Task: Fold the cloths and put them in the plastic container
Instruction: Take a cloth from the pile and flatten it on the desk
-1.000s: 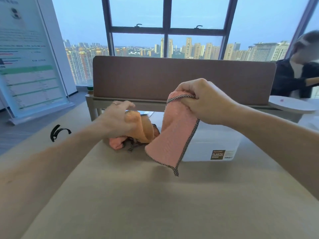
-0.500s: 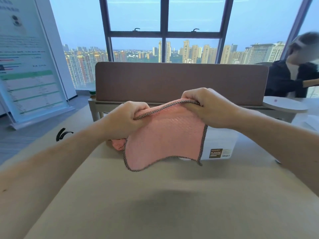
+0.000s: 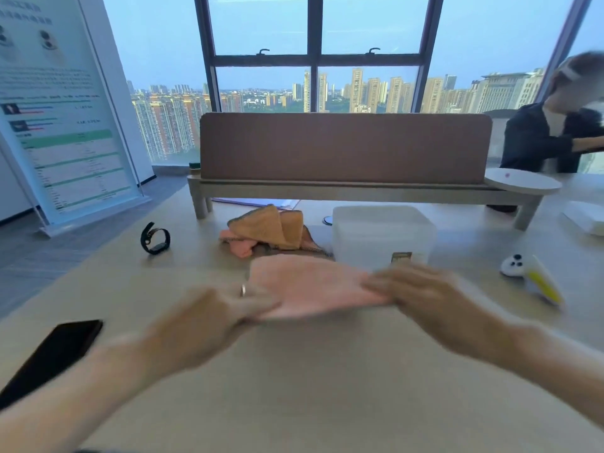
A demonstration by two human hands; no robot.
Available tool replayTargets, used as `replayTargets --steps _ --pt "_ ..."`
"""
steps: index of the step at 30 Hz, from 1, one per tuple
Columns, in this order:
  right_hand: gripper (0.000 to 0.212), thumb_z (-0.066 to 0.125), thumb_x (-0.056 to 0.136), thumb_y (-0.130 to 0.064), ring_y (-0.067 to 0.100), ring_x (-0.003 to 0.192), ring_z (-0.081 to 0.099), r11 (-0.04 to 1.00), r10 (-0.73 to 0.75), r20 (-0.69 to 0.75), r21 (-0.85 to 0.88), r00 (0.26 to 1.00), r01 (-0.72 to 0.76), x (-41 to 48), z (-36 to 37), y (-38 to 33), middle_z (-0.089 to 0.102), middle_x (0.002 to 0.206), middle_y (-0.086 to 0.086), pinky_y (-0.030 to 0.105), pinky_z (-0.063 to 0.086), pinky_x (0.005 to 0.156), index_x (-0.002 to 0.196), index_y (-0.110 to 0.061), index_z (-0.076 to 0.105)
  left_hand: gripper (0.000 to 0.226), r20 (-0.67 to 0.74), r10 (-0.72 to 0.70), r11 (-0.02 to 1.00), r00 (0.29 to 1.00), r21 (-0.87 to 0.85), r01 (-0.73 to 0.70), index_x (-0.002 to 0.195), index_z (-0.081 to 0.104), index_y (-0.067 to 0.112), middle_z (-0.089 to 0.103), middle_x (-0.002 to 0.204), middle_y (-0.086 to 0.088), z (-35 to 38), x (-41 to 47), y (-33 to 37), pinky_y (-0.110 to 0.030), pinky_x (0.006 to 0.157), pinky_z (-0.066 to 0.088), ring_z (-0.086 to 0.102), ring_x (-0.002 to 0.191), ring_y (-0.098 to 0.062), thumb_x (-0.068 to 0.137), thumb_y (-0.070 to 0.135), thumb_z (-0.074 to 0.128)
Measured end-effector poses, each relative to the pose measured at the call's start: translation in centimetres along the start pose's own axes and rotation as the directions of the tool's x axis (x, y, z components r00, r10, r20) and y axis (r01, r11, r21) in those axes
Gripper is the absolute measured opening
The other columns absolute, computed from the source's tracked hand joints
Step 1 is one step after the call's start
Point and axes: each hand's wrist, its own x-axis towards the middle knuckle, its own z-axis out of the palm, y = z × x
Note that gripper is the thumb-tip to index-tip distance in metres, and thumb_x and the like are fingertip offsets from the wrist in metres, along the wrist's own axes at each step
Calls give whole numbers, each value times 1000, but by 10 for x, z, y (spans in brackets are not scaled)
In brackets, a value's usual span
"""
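Office room, tall window [image 3: 313,53] across the top with a city skyline, beige table [image 3: 310,387] filling the lower frame. Brown divider panel [image 3: 343,148] stands on a low shelf mid-frame. Pink cloth [image 3: 310,286] is spread flat at frame center, on or just above the table, can't tell which because of motion blur. Left hand [image 3: 202,318] is at the cloth's left edge, right hand [image 3: 421,295] at its right edge; both blurred, fingers look pinched on the cloth edges but the grip itself cannot be told for sure. A ring [image 3: 243,290] shows on a left finger.

Behind the cloth, pile of unfolded cloths [image 3: 268,230], orange on top, pink bits under it. Translucent plastic container [image 3: 382,230] sits just right of the pile, at center right, nothing visible inside, dark label on its front wall.

Black watch [image 3: 155,238] left of the pile. Black phone [image 3: 49,354] at lower left. Small white panda toy [image 3: 514,264] at right, beside a white and yellow item [image 3: 542,282], blurred. Poster stand [image 3: 62,119] at upper left. Another person [image 3: 552,135] seated at upper right, dark top.
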Motion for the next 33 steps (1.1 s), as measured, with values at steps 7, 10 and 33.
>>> replayTargets --steps 7,10,33 --pt "40 40 102 -33 5 121 64 983 114 152 124 982 -134 -79 75 -48 65 137 -13 25 54 96 133 -28 67 47 134 -104 992 986 87 93 144 51 33 57 145 15 77 -74 5 -24 110 41 57 130 -5 104 44 30" --pt "38 43 102 -42 3 110 69 964 187 143 164 972 -210 -80 67 -57 72 123 -18 27 59 86 122 -33 73 40 145 -108 991 983 93 95 134 59 37 64 134 18 65 -81 9 -26 100 51 64 119 -3 105 43 33" --pt "9 81 82 -31 8 61 67 411 789 232 490 569 -769 11 119 27 75 70 -11 23 48 62 76 -28 76 14 40 -687 707 726 -193 680 74 70 28 70 70 15 79 16 -63 -16 65 46 63 69 2 86 31 75"
